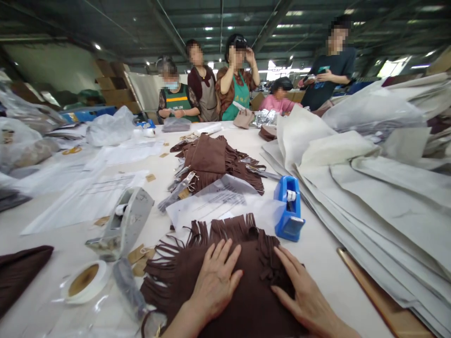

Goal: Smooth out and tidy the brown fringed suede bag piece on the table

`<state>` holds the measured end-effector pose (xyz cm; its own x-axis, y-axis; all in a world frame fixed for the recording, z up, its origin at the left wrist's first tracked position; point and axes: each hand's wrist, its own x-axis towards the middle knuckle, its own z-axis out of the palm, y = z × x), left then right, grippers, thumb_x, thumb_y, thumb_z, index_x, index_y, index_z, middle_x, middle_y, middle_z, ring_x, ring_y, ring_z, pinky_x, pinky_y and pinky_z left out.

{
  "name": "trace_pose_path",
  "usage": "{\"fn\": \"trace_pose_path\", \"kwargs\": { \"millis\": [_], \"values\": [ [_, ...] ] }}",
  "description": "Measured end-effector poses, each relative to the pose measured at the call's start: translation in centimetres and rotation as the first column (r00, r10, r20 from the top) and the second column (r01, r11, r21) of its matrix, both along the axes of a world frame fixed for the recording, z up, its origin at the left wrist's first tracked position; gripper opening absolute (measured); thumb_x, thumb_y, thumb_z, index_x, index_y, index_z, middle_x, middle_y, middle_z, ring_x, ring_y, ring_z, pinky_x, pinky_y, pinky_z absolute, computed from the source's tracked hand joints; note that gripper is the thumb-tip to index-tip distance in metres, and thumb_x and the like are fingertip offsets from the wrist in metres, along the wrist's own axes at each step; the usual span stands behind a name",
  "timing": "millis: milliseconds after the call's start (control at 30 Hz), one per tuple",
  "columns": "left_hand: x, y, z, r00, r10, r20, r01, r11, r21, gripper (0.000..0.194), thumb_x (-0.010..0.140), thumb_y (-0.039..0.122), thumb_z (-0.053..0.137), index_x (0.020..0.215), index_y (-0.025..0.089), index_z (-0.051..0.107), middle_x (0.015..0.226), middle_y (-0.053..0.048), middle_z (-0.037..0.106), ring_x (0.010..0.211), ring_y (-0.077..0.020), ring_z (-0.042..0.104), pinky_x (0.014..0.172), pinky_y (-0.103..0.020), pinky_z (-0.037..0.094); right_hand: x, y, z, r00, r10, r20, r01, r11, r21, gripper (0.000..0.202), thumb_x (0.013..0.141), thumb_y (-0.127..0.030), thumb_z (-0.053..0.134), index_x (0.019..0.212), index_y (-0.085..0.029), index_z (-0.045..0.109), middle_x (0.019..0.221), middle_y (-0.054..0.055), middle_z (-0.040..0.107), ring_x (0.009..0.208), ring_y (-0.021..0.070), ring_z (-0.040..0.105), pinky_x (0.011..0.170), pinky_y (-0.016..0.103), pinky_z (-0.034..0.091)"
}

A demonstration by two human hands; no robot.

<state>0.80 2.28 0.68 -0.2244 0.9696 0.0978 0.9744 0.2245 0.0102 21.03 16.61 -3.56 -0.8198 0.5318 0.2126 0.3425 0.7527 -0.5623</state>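
Observation:
A dark brown fringed cloth piece (246, 281) lies on the white table in front of me, its fringe spreading at the far and left edges. My left hand (217, 277) rests flat on its middle, fingers spread. At its right edge, my right hand (303, 291) touches the cloth and fringe, with thumb and fingers apart. Just beyond the cloth lies a printed translucent sheet (225, 199). Past that is a pile of brown fringed pieces (211, 157). A blue tape dispenser (289, 206) stands right of the sheet.
A grey tape dispenser (128, 223) and a tape roll (85, 281) are at left, near plastic bags (58, 188). Stacked pale sheets (380, 202) cover the right side above a brown board (380, 295). Several people are across the table (246, 134).

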Motion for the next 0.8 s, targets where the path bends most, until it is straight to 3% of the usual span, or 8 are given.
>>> {"fn": "trace_pose_path", "kwargs": {
  "millis": [100,233,300,367,467,567,700,800],
  "values": [
    [-0.1,-0.1,-0.2,1.0,-0.008,-0.027,0.009,1.0,0.027,0.052,0.085,0.035,0.053,0.134,0.026,0.035,0.138,-0.007,0.046,0.125,-0.0252,0.046,0.099,-0.049,0.05,-2.2,1.7,0.1,0.971,-0.226,-0.08,0.211,0.964,-0.161,0.047,0.082,-0.031,0.037,0.126,-0.019,0.044,0.121,0.012,0.057,0.11,0.0226,0.057,0.096,0.044,0.05],
    [-0.2,-0.1,-0.4,0.999,0.004,-0.047,-0.003,0.999,0.033,0.051,0.086,0.036,0.05,0.134,0.027,0.035,0.138,-0.005,0.046,0.125,-0.0237,0.046,0.098,-0.048,0.05,-0.3,4.9,0.5,0.669,-0.743,0.033,0.694,0.608,-0.386,0.07,0.07,-0.051,0.038,0.122,-0.005,0.043,0.105,0.02,0.06,0.084,0.0305,0.062,0.086,0.054,0.049],
    [-0.2,-0.1,-0.5,0.999,0.005,-0.048,-0.003,0.999,0.033,0.05,0.087,0.037,0.049,0.134,0.027,0.035,0.138,-0.005,0.046,0.125,-0.0234,0.046,0.099,-0.048,0.05,2.0,5.3,0.7,0.6,-0.798,0.045,0.754,0.547,-0.365,0.075,0.067,-0.054,0.038,0.121,-0.003,0.042,0.108,0.023,0.058,0.086,0.0313,0.061,0.083,0.052,0.05],
    [-0.3,-0.1,-0.7,0.999,0.001,-0.053,0.001,0.999,0.045,0.049,0.088,0.037,0.047,0.134,0.027,0.034,0.138,-0.004,0.046,0.125,-0.0232,0.047,0.098,-0.047,0.05,4.3,4.2,0.7,0.626,-0.78,0.017,0.743,0.589,-0.317,0.069,0.069,-0.058,0.039,0.114,-0.007,0.049,0.106,0.02,0.058,0.082,0.0283,0.061,0.074,0.046,0.053],
    [-0.3,-0.3,-0.8,0.998,-0.005,-0.07,0.011,0.996,0.087,0.047,0.09,0.038,0.042,0.134,0.027,0.034,0.137,-0.004,0.048,0.123,-0.0227,0.048,0.097,-0.046,0.051,5.9,0.5,0.3,0.766,-0.641,-0.048,0.614,0.752,-0.241,0.048,0.077,-0.057,0.046,0.102,-0.017,0.057,0.093,0.01,0.062,0.068,0.0197,0.061,0.058,0.034,0.055],
    [-0.4,-0.3,-0.8,0.998,-0.012,-0.067,0.019,0.994,0.112,0.046,0.09,0.037,0.041,0.134,0.028,0.035,0.136,-0.004,0.049,0.122,-0.0225,0.049,0.097,-0.045,0.05,4.3,-2.7,-0.2,0.877,-0.458,-0.147,0.466,0.884,0.028,0.039,0.083,-0.047,0.051,0.112,-0.02,0.051,0.1,0.009,0.062,0.082,0.0199,0.064,0.067,0.032,0.058],
    [-0.4,-0.3,-0.8,0.997,-0.018,-0.079,0.027,0.992,0.121,0.045,0.09,0.037,0.042,0.133,0.027,0.036,0.135,-0.004,0.05,0.122,-0.0223,0.049,0.096,-0.044,0.05,1.1,-2.4,-0.7,0.906,-0.403,-0.13,0.423,0.879,0.221,0.036,0.089,-0.031,0.037,0.121,-0.016,0.042,0.093,0.008,0.066,0.081,0.0191,0.065,0.069,0.033,0.059],
    [-0.4,-0.4,-0.7,0.993,-0.012,-0.114,0.028,0.99,0.139,0.045,0.089,0.036,0.042,0.133,0.026,0.037,0.135,-0.003,0.05,0.121,-0.0214,0.049,0.096,-0.042,0.051,2.0,-0.2,-1.0,0.865,-0.499,-0.055,0.496,0.832,0.25,0.038,0.087,-0.025,0.031,0.123,-0.017,0.041,0.092,0.008,0.065,0.075,0.0186,0.066,0.059,0.03,0.058]
  ]
}}
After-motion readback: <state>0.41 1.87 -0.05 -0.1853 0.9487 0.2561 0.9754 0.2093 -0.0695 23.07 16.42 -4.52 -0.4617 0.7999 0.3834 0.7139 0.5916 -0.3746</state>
